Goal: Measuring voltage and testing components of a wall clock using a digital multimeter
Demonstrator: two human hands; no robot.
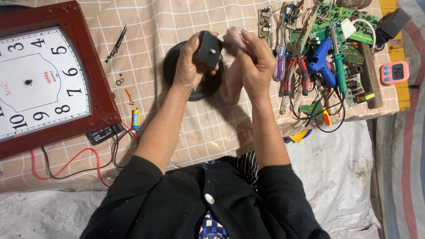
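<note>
Here, near the top centre of the frame, the left hand (pixel 189 66) holds a small black clock movement (pixel 208 48), a squarish box with a short metal shaft on its face. The thumb and fingers are wrapped round its lower and left edges, clamping it so that the shafted face tilts up toward the camera. The box sits above a round black disc (pixel 177 62) lying on the checked cloth (pixel 177 17), and is lifted clear of it.

The right hand (pixel 256 62) is just to the right of the box, its fingers curled and bunched round a pinkish rag (pixel 233 37), which pokes out above the knuckles and hangs down below the hand. The rag's upper tip lies just beside the box's right edge; whether it touches the box cannot be told. So the box lies to the left of the right hand's fingers and slightly above them, with its flat face square to the view and the shaft pointing out toward the camera. The left hand is the one on it; the right is only near.

At the left of the frame lies a wall clock (pixel 48 75) with a white dial and dark red frame, its hands (pixel 117 44) off and lying on the cloth beside it. A heap of circuit boards and tools (pixel 323 48) fills the upper right.
</note>
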